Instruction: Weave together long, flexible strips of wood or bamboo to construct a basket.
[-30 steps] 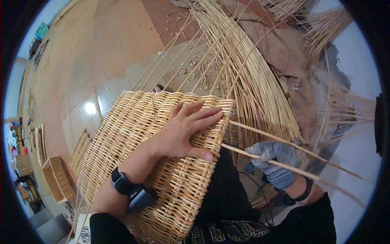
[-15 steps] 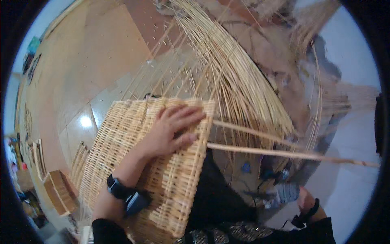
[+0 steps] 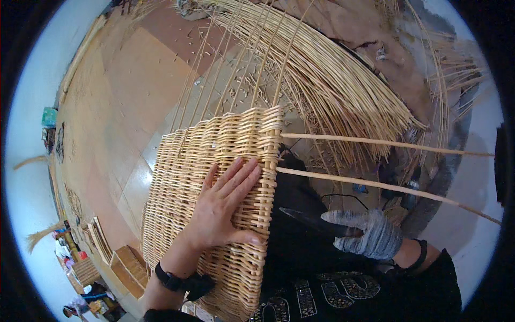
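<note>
Spread flat on a tan woven wicker panel, my bare left hand presses its surface near the right border, fingers stretched out. My right hand, in a striped grey glove, is low on the right with its fingers wrapped around a dark pointed tool. The tip points left toward the panel's edge, apart from it; whether it is a knife or an awl I cannot tell. Two pale rods stick out rightward from that edge. Thin upright stakes rise from the panel's far edge.
A large bundle of cane rods lies on the floor at the far right, with cut scraps beside it. Brown cloth is behind the bundle. A wooden box and household clutter stand at the left.
My right hand has come up and left from the lower right, bringing the pointed tool into sight. My left hand has shifted slightly down the panel, which now shows more upright.
</note>
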A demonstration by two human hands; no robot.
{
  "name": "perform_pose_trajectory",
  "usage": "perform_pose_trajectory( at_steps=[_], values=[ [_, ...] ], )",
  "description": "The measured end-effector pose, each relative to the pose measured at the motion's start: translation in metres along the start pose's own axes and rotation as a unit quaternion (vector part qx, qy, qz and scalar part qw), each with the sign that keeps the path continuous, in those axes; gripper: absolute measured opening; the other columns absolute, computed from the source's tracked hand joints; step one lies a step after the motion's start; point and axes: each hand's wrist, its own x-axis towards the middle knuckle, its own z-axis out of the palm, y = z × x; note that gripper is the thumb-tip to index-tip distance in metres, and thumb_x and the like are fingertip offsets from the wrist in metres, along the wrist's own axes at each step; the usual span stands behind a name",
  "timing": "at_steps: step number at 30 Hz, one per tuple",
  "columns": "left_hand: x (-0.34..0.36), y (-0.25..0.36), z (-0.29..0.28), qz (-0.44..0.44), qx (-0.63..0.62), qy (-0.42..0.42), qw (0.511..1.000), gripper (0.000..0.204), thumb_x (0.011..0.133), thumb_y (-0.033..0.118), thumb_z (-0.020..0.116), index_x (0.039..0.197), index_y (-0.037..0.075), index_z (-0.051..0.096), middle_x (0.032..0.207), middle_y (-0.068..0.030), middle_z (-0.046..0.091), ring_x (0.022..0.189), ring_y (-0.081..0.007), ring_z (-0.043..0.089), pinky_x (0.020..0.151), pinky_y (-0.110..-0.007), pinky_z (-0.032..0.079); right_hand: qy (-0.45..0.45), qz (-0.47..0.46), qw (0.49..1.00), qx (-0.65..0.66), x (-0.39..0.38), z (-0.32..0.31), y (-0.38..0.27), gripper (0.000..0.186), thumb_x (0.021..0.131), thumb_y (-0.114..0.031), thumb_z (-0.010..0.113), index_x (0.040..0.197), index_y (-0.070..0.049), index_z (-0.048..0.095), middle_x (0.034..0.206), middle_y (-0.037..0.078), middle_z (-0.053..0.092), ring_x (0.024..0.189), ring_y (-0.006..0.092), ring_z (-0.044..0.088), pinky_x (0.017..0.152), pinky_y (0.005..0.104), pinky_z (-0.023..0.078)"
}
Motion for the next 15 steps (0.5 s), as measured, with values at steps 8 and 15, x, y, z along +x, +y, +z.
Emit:
perform_pose_trajectory(
  at_steps=[8,15],
  values=[
    [-0.003,0.000,0.003,0.007,-0.019,0.015,1.000,0.107,0.051,0.073,0.058,0.133,0.008,0.032,0.137,-0.0115,0.031,0.128,-0.0307,0.025,0.101,-0.054,0.010,0.052,-0.070,0.996,0.014,0.010,0.006,0.018,0.049,0.069,-0.019,0.069,0.116,-0.016,0.055,0.097,0.005,0.063,0.056,0.0103,0.057,0.060,0.0242,0.050],
    [-0.003,0.001,-0.001,0.019,-0.022,-0.001,1.000,0.109,0.051,0.074,0.058,0.132,0.007,0.032,0.137,-0.0103,0.031,0.128,-0.0310,0.025,0.103,-0.052,0.006,-0.045,-0.053,0.995,0.077,0.020,-0.014,0.010,0.047,0.074,-0.018,0.064,0.119,-0.015,0.051,0.104,0.008,0.060,0.078,0.0192,0.061,0.075,0.0288,0.049]
  ],
)
